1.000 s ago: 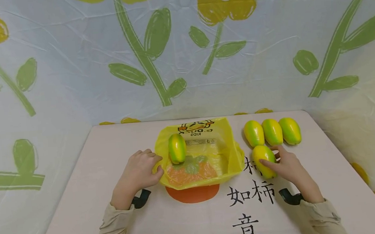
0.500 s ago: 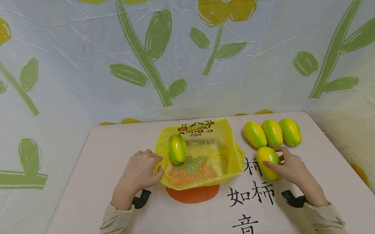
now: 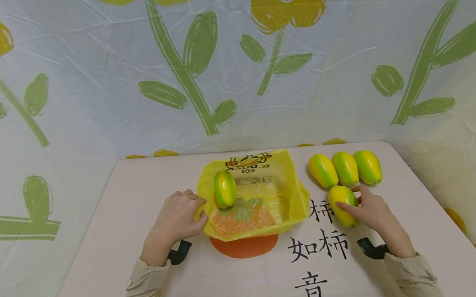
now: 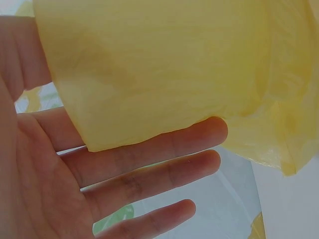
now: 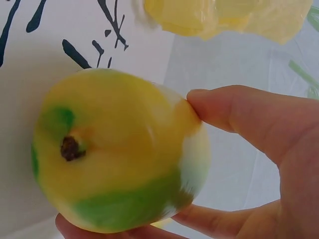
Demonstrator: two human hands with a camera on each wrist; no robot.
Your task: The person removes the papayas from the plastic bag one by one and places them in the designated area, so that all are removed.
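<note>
In the head view my right hand (image 3: 370,206) holds a yellow-and-green papaya (image 3: 343,205) between thumb and fingers, low over the table or touching it; I cannot tell which. Its brown stem end faces the right wrist camera, with the fingers under one side of the fruit (image 5: 119,154). At the left end of a yellow plastic bag (image 3: 266,201) is my left hand (image 3: 179,217). Straight, spread fingers (image 4: 149,149) show in the left wrist view, partly covered by the bag's film (image 4: 159,64). Another papaya (image 3: 224,188) lies at the bag's left side.
Three more papayas stand in a row at the back right, the middle papaya (image 3: 345,168) among them. Black characters and an orange print mark the pale tabletop (image 3: 231,287). Behind it hangs a flower-patterned cloth (image 3: 322,106).
The right hand has shifted slightly right with its papaya, away from the row. The leftmost papaya of the row has turned a little. Left hand and bag look the same.
</note>
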